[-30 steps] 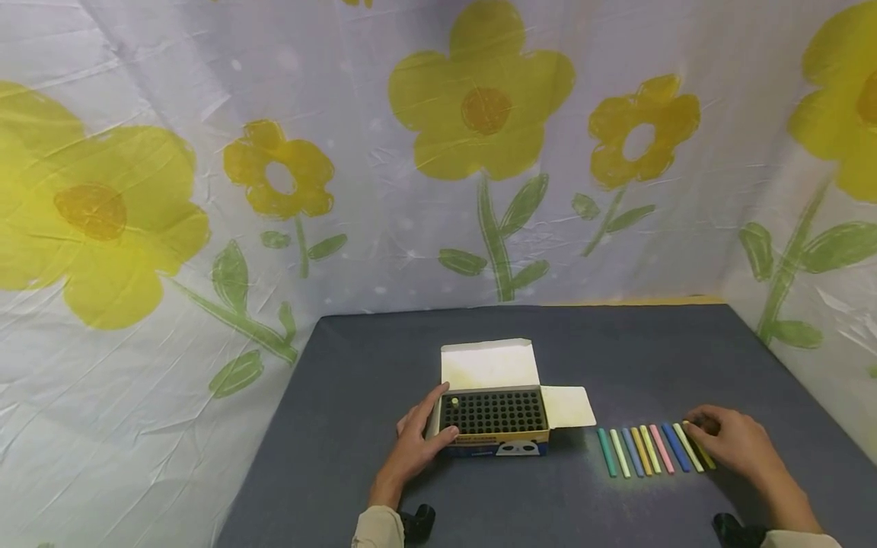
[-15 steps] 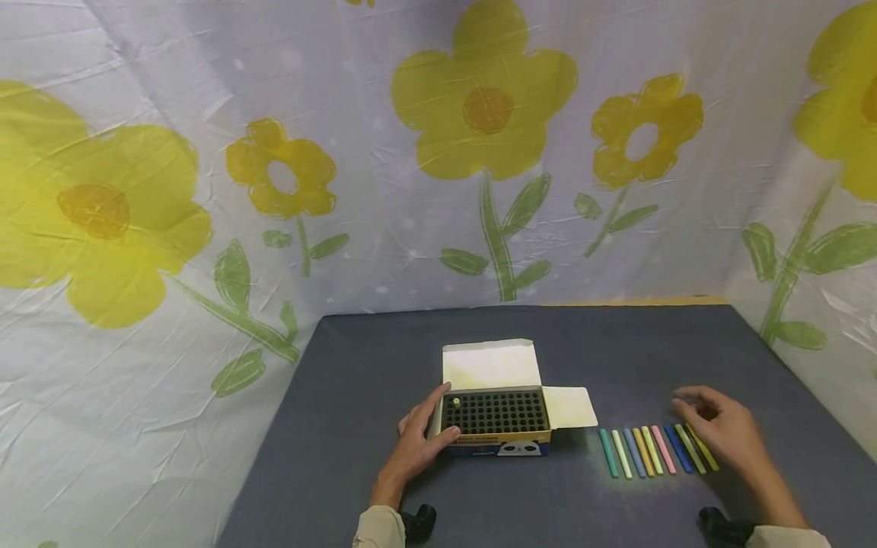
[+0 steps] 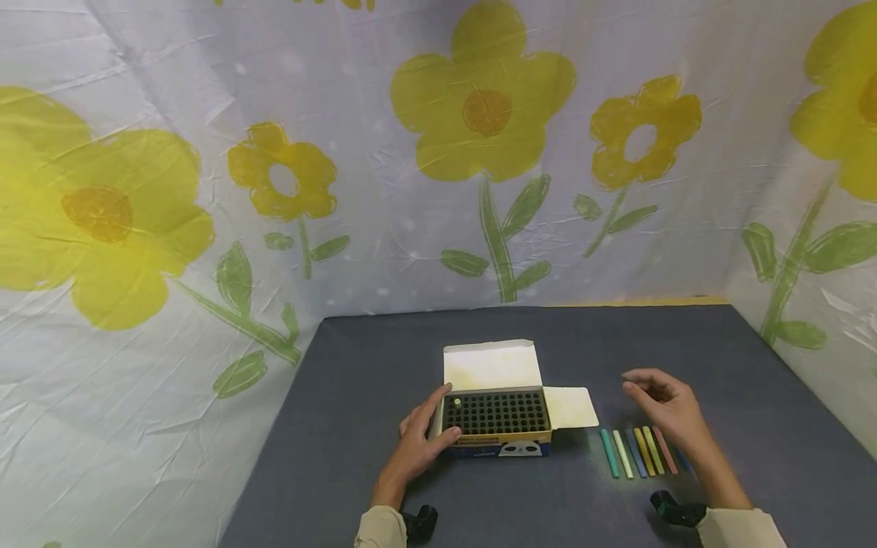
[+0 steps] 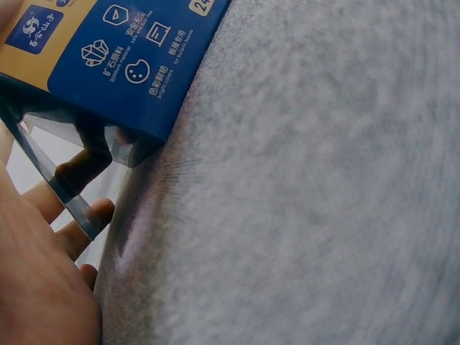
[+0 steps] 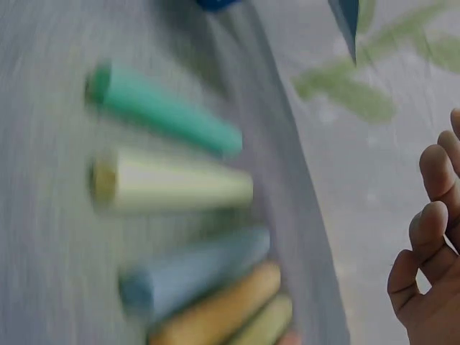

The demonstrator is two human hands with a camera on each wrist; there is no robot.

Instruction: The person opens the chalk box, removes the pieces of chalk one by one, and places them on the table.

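An open chalk box (image 3: 524,439), blue and yellow with a panda on its front, holds a black insert (image 3: 500,411) full of round holes. One pale chalk stick (image 3: 457,403) stands in a hole near the insert's back left. My left hand (image 3: 416,445) grips the box's left end, thumb on the front edge and fingers along the side toward the back corner. Over the right part of a row of chalk sticks hovers my right hand (image 3: 666,407), fingers loosely bent and nothing visible in them. A teal stick (image 5: 165,111) and a pale yellow stick (image 5: 180,181) lead the row; its right end is hidden.
The box's lid (image 3: 492,365) is folded back and a white side flap (image 3: 570,408) sticks out right, near the teal stick. A dark grey table (image 3: 363,365) carries everything. Flower-printed cloth (image 3: 384,251) rises behind and beside it.
My right hand has left the rightmost chalk sticks and moved left above the row, with no stick taken along. The left hand and the box have stayed in place.
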